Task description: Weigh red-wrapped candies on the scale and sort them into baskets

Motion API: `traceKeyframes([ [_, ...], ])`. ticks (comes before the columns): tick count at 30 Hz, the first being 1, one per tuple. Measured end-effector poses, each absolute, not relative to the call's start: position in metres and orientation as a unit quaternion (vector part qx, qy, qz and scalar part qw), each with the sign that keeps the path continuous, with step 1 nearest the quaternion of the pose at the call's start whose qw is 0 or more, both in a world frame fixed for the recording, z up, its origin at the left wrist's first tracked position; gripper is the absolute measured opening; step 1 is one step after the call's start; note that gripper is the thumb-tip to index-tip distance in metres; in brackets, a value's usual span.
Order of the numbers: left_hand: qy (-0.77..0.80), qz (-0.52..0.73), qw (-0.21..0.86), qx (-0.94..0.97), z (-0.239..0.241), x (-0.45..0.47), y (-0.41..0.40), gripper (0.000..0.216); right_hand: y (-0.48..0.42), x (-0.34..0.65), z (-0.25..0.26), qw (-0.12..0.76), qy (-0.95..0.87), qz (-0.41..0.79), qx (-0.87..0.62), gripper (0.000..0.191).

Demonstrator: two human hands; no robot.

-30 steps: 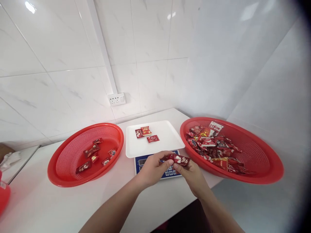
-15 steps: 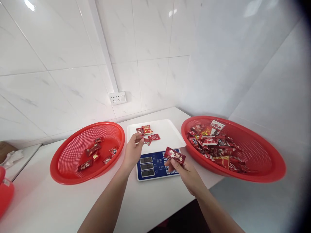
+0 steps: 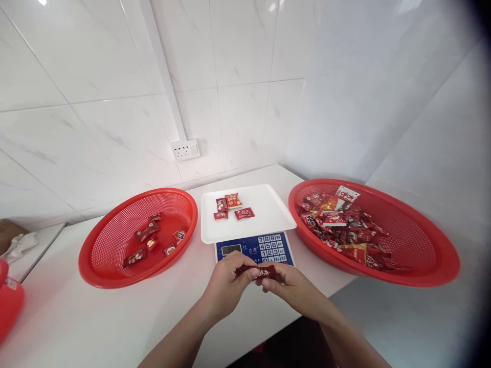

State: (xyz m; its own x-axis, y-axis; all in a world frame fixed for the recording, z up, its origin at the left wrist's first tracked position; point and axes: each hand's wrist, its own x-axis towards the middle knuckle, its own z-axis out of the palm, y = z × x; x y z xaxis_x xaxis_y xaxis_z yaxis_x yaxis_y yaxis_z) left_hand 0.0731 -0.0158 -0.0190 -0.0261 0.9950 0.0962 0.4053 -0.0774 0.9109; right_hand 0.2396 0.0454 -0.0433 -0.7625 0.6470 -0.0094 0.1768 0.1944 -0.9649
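Observation:
My left hand [image 3: 232, 281] and my right hand [image 3: 289, 286] meet in front of the digital scale [image 3: 251, 249], both closed on one dark red wrapped candy [image 3: 264, 272]. Fingers cover the wrapper's ends, and the hands hide part of the scale's displays and keys. On the scale's white tray [image 3: 268, 220], several small red packets lie grouped at the left: a red-and-gold packet [image 3: 232, 201], a flat red candy [image 3: 244, 213] and smaller ones beside them.
To the left stands a red mesh basket [image 3: 92, 250] with several candies [image 3: 146, 232] scattered inside. A second red basket [image 3: 433, 255] at the right holds a heap of packets [image 3: 345, 225]. A socket [image 3: 186, 150] is on the tiled wall behind. Another red container [image 3: 9, 301] shows at the left edge.
My left hand has let go of a small candy on the tray and come back toward me. It now grips the candy in my right hand, which has moved slightly lower.

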Motion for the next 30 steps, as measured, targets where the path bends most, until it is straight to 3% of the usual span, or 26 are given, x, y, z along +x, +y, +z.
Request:
traceKeyframes([
  [6, 0.573, 0.412, 0.455, 0.543, -0.027, 0.070, -0.033, 0.017, 0.039, 0.236, -0.037, 0.213, -0.781, 0.515, -0.281, 0.036],
  [14, 0.639, 0.333, 0.418, 0.553, -0.036, 0.064, -0.050, 0.023, 0.029, 0.238, -0.036, 0.142, -0.796, 0.519, -0.277, 0.028],
  [19, 0.628, 0.308, 0.452, 0.554, -0.041, 0.064, -0.058, 0.031, 0.026, 0.239, -0.041, 0.119, -0.812, 0.497, -0.283, 0.029],
  [30, 0.528, 0.381, 0.554, 0.519, -0.046, 0.062, -0.061, 0.035, 0.025, 0.240, -0.041, 0.134, -0.743, 0.621, -0.211, 0.033],
])
